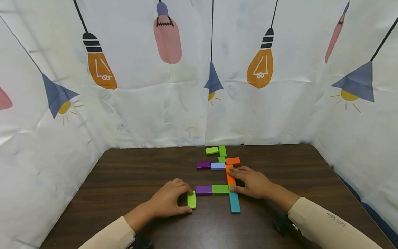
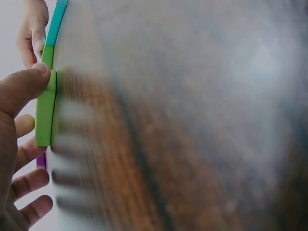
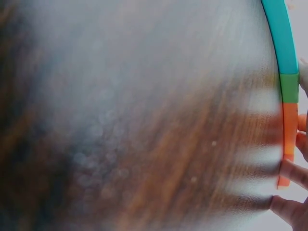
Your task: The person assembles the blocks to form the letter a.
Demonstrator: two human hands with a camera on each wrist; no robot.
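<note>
My left hand (image 1: 170, 198) pinches a light green block (image 1: 191, 200) lengthwise, thumb at its near end and index finger at the far end. That block lies at the left end of a row with a purple block (image 1: 203, 190) and a green block (image 1: 220, 189). My right hand (image 1: 255, 182) rests at the right, its fingertips on an upright-running orange block (image 1: 230, 176) and its thumb at the small green piece (image 3: 289, 88) between the orange block and a teal block (image 1: 234, 203). In the left wrist view the other fingers (image 2: 30, 185) are spread.
Farther back lie a second orange block (image 1: 233, 161), a blue block (image 1: 218, 166), a dark purple block (image 1: 203, 165) and several green ones, including a tilted lime block (image 1: 212, 150). Behind the dark wooden table (image 1: 140, 169) hangs a white curtain (image 1: 133, 114) printed with lamps.
</note>
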